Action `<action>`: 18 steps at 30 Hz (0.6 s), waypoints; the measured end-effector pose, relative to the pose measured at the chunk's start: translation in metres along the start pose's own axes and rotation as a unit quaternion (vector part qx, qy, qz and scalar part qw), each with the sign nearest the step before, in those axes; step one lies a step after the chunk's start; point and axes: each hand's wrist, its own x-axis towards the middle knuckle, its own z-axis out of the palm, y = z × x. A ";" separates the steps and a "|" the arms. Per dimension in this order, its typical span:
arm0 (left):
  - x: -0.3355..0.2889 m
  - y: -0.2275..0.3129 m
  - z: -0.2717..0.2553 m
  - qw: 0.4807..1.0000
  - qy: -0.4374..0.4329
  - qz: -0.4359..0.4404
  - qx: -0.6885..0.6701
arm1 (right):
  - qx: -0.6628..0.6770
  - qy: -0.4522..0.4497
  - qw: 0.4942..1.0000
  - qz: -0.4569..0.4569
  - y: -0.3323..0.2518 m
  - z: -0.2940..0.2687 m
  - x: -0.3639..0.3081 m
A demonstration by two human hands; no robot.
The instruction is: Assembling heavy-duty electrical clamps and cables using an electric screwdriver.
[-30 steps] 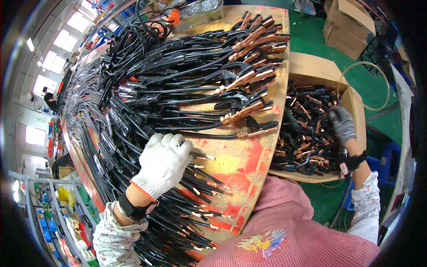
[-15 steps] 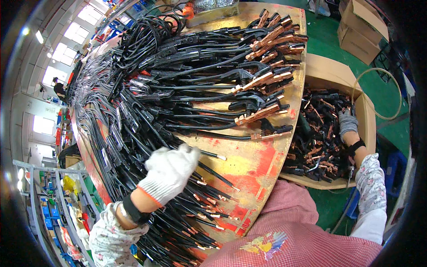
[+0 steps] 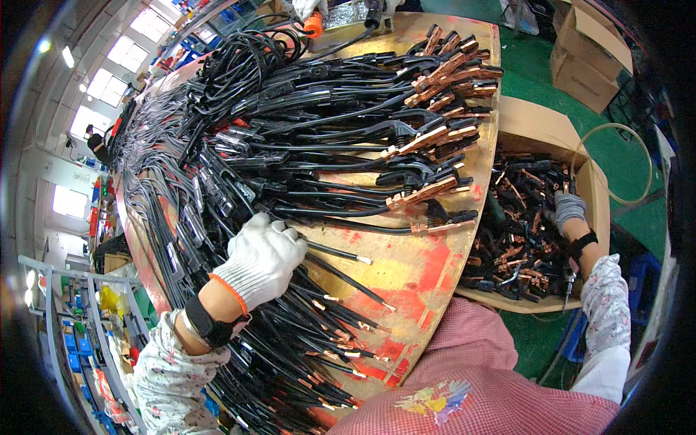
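Observation:
My left hand, in a white knit glove, curls over the black cables on the table. A black cable with a bare copper end comes out from beneath its fingers. My right hand, in a grey glove, is inside the cardboard box at the right. Its fingers look closed, but what they grip is hidden; a thin clear hose loops close to it. Black clamp-like electrode holders with copper jaws fill the box. More electrode holders, joined to cables, lie along the table's right side.
The round table has worn red and yellow patches. A coil of black cable lies at its far side, near another person's gloved hand and an orange part. An open carton stands on the green floor. Shelving is at left.
My left hand has moved slightly left and down over the cables. My right hand stays in the box. Another person's gloved hands have come into view at the far edge.

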 end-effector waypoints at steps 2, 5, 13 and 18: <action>-0.001 -0.004 0.006 0.999 0.016 0.029 0.012 | -0.028 0.025 0.999 0.009 0.014 0.051 0.030; -0.009 -0.006 0.010 0.998 0.009 0.045 0.044 | 0.080 0.028 0.995 0.047 -0.002 0.025 0.020; 0.003 -0.022 0.006 0.993 0.055 -0.002 -0.100 | 0.598 -0.121 0.787 0.094 0.028 -0.018 -0.025; 0.019 -0.011 0.000 0.941 0.240 -0.072 -0.228 | 0.936 -0.170 0.308 -0.016 -0.020 0.008 -0.132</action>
